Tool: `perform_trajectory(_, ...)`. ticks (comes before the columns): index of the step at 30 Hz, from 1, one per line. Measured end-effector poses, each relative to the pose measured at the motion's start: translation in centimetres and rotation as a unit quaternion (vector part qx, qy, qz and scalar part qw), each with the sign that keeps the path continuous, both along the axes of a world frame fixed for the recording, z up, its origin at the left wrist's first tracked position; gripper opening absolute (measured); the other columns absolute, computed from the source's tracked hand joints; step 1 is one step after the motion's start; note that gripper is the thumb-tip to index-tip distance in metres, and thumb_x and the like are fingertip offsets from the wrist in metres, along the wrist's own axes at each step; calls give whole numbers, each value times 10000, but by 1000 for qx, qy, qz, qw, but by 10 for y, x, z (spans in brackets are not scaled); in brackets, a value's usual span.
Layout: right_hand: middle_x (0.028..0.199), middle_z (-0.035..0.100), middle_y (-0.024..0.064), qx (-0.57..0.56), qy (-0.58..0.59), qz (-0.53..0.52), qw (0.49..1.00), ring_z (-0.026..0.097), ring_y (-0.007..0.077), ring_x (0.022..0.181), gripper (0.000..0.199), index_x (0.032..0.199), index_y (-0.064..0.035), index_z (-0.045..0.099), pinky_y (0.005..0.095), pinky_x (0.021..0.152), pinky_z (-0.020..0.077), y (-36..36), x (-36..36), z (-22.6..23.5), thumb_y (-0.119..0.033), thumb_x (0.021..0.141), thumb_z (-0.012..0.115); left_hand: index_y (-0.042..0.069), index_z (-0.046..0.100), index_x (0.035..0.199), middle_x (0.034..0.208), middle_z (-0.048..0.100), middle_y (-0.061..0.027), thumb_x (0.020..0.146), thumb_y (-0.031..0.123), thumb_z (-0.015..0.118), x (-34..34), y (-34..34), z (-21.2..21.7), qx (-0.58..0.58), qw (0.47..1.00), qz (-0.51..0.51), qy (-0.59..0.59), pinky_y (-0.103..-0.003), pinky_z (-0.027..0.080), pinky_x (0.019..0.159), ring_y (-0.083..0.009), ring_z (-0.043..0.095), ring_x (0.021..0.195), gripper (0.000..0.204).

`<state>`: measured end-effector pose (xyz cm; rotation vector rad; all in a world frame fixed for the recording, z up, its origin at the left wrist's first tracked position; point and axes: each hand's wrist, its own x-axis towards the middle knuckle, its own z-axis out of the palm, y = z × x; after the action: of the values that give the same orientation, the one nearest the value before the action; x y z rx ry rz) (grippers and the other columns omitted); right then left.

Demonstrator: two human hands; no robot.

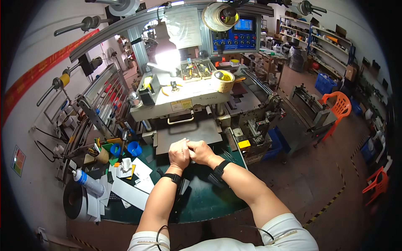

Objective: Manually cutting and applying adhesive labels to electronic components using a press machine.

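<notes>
Two bare arms come up from the bottom edge, and each one wears a black wrist band. Both arms reach over a dark green work table [209, 201].

The left hand [179, 154] and the right hand [201, 151] meet at the far edge of the table. They touch each other, knuckle to knuckle. All the fingers are curled in tight. Something small may be pinched between them, but it is hidden, so I cannot tell what it is or if anything is there at all.

Just past the hands sits a flat grey metal plate [188, 136]. It is the low bed of a big press machine [176, 100]. The hands are right at its front edge.

On top of the machine lies a fat roll of yellow tape [222, 80]. A bright lamp [168, 58] shines down beside it.

Left of the hands, white paper sheets [130, 188] lie spread on the table. A blue cup [134, 148] stands near them, and a white spray can [87, 182] with a blue band lies on its side.

Far off on the right, an orange plastic chair [339, 108] stands on the brown floor.
</notes>
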<state>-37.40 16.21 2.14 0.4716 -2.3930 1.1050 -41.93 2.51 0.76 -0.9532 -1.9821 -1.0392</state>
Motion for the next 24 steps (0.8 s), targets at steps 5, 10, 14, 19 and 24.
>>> perform_trajectory(5,877,677,172,1,84,9,996,649,354,863,155,840,-24,659,424,797,522,22,10,8,-173,843,614,2,727,865,917,739,-149,894,124,573,-23,8,-2,-64,996,28,49,-393,521,865,-299,710,943,199)
perform_trajectory(10,860,696,127,31,117,10,993,663,313,856,137,840,-24,689,396,803,528,72,50,50,-160,827,685,18,731,864,931,742,-133,893,137,621,-43,9,-4,-62,996,50,46,-383,524,858,-284,712,943,164)
perform_trajectory(14,777,690,101,-58,47,-127,989,652,214,695,192,794,-9,690,325,647,512,133,95,60,-186,865,690,27,731,863,938,743,-122,889,138,634,-53,4,-1,-92,992,66,62,-374,524,859,-270,711,956,150)
perform_trajectory(19,590,629,29,-175,-127,-239,947,595,61,576,253,771,16,686,250,529,456,224,146,3,-197,907,692,46,726,840,934,742,-115,861,139,635,-61,21,-1,-99,991,67,54,-381,524,877,-272,708,940,132)
perform_trajectory(24,664,659,24,-231,-225,-255,912,613,71,600,220,771,6,690,236,533,479,232,174,-83,-157,919,680,51,725,837,940,743,-109,866,135,633,-67,17,0,-100,992,69,37,-371,524,878,-258,708,954,129)
